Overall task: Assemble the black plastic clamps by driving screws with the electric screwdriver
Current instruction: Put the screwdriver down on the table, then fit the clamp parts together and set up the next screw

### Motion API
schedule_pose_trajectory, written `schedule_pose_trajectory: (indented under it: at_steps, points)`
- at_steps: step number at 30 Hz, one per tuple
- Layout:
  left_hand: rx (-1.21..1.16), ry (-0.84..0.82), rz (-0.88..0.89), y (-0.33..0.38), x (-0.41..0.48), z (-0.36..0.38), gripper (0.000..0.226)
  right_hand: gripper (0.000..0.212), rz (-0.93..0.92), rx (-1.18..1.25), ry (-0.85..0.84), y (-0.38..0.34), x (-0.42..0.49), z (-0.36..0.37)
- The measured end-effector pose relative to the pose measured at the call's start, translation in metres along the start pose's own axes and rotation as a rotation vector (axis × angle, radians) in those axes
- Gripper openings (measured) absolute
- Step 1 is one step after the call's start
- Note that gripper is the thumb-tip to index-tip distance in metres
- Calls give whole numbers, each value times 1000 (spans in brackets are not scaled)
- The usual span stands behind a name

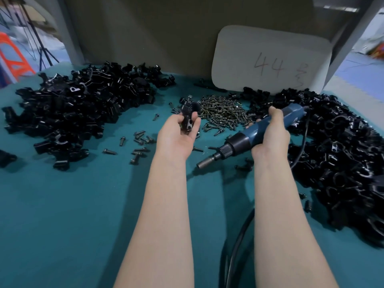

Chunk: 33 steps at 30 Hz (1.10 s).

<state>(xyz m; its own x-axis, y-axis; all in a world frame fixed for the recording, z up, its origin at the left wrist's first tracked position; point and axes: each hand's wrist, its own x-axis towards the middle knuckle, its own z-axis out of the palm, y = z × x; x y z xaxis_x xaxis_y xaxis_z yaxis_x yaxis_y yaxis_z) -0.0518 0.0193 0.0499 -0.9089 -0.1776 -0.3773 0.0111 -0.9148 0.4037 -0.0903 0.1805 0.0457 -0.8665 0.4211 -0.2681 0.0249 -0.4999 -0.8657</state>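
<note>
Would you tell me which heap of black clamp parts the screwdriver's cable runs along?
The right heap: the cable skirts its edge; the left heap lies far off.

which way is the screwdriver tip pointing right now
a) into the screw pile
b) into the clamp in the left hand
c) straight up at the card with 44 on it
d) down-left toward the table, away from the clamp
d: the right hand grips the electric screwdriver with its tip angled down-left over the green table, while the left hand holds the clamp higher up, apart from the tip.
</note>
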Motion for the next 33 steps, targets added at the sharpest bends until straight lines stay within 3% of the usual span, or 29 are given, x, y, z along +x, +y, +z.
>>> schedule_pose_trajectory:
  at_steps: [2, 6, 17, 21, 30, 33]
  points:
    - [-51, -22, -33, -1, -1, -1, 13, 53, 27, -137, -27, -1, 3, 0]
    - [-24, -61, -63, -1, 3, -1, 13, 32, 56, -299, -103, 7, 4, 3]
    - [195, -154, -92, -7, 12, -10, 26, 19, 92, -77, -131, 5, 2, 1]
    - [296, -158, -41, -12, 14, -12, 21, 22, 107, -3, -169, 3, -1, 0]
    - [576, -179, 207, -21, 11, 1, 11, 31, 178, -347, -512, 8, -12, 8]
    - [722, -188, 305, -25, 9, 6, 11, 27, 238, -328, -608, 9, -14, 9]
